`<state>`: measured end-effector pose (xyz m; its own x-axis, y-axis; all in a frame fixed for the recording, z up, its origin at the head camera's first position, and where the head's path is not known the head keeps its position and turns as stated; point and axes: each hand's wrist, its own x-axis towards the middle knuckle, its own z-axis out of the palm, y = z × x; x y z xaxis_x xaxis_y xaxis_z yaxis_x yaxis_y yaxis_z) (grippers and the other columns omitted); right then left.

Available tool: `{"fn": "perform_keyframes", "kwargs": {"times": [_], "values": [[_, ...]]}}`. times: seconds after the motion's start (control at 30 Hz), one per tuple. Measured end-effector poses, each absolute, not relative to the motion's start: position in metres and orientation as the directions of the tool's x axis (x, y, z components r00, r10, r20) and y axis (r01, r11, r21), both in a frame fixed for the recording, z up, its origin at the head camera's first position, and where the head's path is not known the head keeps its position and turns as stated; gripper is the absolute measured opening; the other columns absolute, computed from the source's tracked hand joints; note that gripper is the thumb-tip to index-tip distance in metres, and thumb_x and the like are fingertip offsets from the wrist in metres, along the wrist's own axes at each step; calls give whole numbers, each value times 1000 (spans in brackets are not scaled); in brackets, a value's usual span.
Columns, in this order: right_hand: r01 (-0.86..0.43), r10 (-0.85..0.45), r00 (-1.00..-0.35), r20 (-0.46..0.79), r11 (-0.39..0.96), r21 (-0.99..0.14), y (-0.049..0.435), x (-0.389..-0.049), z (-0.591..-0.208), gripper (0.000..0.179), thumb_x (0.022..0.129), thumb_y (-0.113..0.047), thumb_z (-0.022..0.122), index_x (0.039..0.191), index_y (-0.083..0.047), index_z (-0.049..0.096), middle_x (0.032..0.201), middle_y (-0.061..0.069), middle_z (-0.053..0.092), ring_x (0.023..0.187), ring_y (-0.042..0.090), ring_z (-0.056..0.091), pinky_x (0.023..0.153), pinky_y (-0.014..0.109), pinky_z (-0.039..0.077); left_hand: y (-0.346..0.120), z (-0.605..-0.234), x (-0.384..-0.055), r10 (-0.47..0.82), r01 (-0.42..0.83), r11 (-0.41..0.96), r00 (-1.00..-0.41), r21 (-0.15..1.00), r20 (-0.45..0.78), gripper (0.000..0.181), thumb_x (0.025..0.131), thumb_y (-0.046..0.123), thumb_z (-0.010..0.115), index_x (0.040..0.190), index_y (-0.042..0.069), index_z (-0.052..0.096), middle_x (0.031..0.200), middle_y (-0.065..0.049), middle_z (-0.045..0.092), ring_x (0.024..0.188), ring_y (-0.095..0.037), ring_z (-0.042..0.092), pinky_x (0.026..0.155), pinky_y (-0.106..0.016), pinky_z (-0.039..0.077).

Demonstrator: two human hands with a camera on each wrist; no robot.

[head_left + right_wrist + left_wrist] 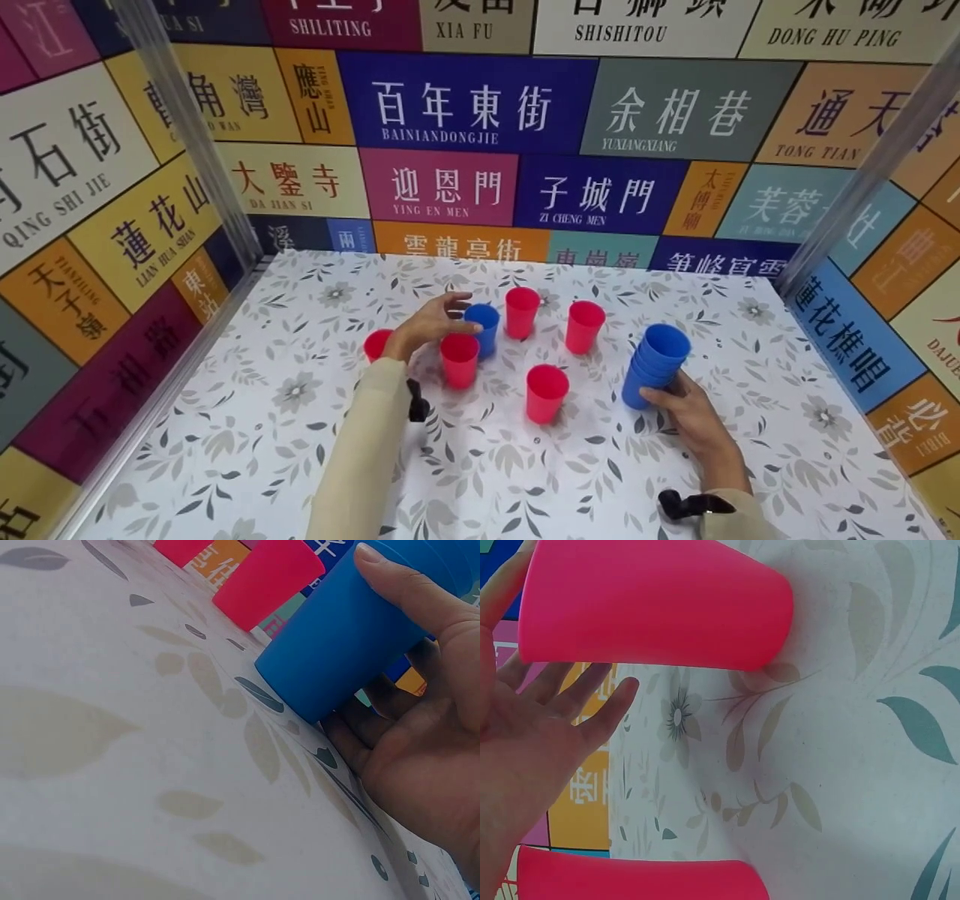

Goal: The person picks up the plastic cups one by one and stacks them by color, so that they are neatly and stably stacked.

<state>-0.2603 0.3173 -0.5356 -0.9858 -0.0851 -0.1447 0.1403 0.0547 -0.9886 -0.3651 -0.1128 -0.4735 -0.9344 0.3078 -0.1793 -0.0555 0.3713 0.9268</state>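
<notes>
My right hand (686,412) grips a stack of blue cups (649,367) at the right. Its thumb lies across the front and the fingers are behind, as the right wrist view also shows; the stack stands upright on the table. My left hand (431,322) is beside a single blue cup (487,330), thumb over its near side and the other fingers stretched out loosely. In the left wrist view a red cup (652,607) covers that spot, so whether the hand touches the blue cup is hidden. This red cup (459,364) stands just in front of the blue one.
More red cups stand upright about the table: one (521,311) behind, one (585,326) right of it, one (547,394) in front, and one (377,343) partly behind the left forearm. The flower-patterned tabletop (480,480) is walled by colourful sign panels (465,105).
</notes>
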Motion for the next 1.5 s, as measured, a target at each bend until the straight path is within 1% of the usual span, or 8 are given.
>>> {"fn": "perform_keyframes", "kwargs": {"times": [0.27, 0.47, 0.7, 1.07, 1.2, 1.33, 1.4, 1.5], "values": [[139, -75, -987, -144, 61, -988, 317, -261, -534, 87, 91, -10, 71, 159, -2, 17, 164, 23, 24, 153, 33, 23, 129, 47, 10, -110, -471, -367, 335, -34, 424, -922, 905, -192, 75, 82, 31, 82, 147, 19, 48, 148, -12, 52, 137, -29, 49, 116, -47, 42], [142, -84, -985, -149, 79, -987, 318, -260, -536, 90, 92, -11, 71, 160, -3, 13, 165, 22, 20, 155, 36, 18, 129, 49, 8, -106, -472, -368, 343, -42, 456, -914, 889, -219, 77, 81, 28, 82, 149, 17, 47, 151, -15, 47, 134, -31, 50, 115, -48, 43], [140, -91, -985, -145, 56, -989, 316, -261, -534, 87, 92, -7, 69, 159, -3, 15, 164, 22, 23, 153, 31, 22, 129, 46, 10, -102, -471, -369, 302, -63, 502, -922, 862, -243, 72, 81, 30, 81, 145, 21, 51, 150, -14, 48, 131, -29, 51, 113, -47, 45], [141, -79, -986, -146, 70, -988, 317, -261, -535, 85, 92, -8, 69, 159, -4, 18, 164, 21, 25, 151, 30, 24, 128, 45, 13, -98, -465, -369, 250, -84, 545, -933, 834, -257, 67, 82, 28, 82, 142, 19, 54, 144, -12, 53, 126, -27, 56, 110, -46, 48], [140, -77, -986, -146, 73, -987, 317, -261, -536, 84, 92, -8, 70, 159, -5, 19, 164, 20, 26, 145, 17, 35, 128, 44, 14, -98, -464, -368, 211, -91, 527, -949, 845, -234, 68, 81, 27, 83, 141, 15, 54, 142, -11, 55, 124, -27, 57, 108, -42, 50], [141, -67, -987, -147, 80, -987, 316, -261, -535, 84, 91, -9, 71, 158, -5, 21, 163, 20, 28, 127, -2, 44, 128, 43, 15, -98, -461, -369, 183, -68, 502, -966, 862, -183, 68, 82, 27, 83, 141, 12, 54, 141, -12, 56, 125, -28, 57, 108, -42, 51], [142, -65, -987, -148, 81, -986, 316, -261, -535, 84, 91, -9, 71, 158, -4, 21, 163, 21, 27, 129, 1, 44, 128, 43, 15, -97, -458, -370, 179, -51, 491, -971, 869, -159, 69, 81, 29, 83, 141, 12, 53, 142, -12, 56, 127, -29, 56, 109, -44, 50], [149, -67, -986, -155, 77, -986, 316, -261, -534, 84, 91, -9, 70, 158, -4, 20, 163, 21, 26, 142, 16, 36, 128, 44, 14, -96, -454, -371, 190, -4, 476, -976, 880, -107, 70, 80, 32, 81, 141, 12, 53, 142, -11, 56, 129, -29, 55, 110, -46, 48]]}}
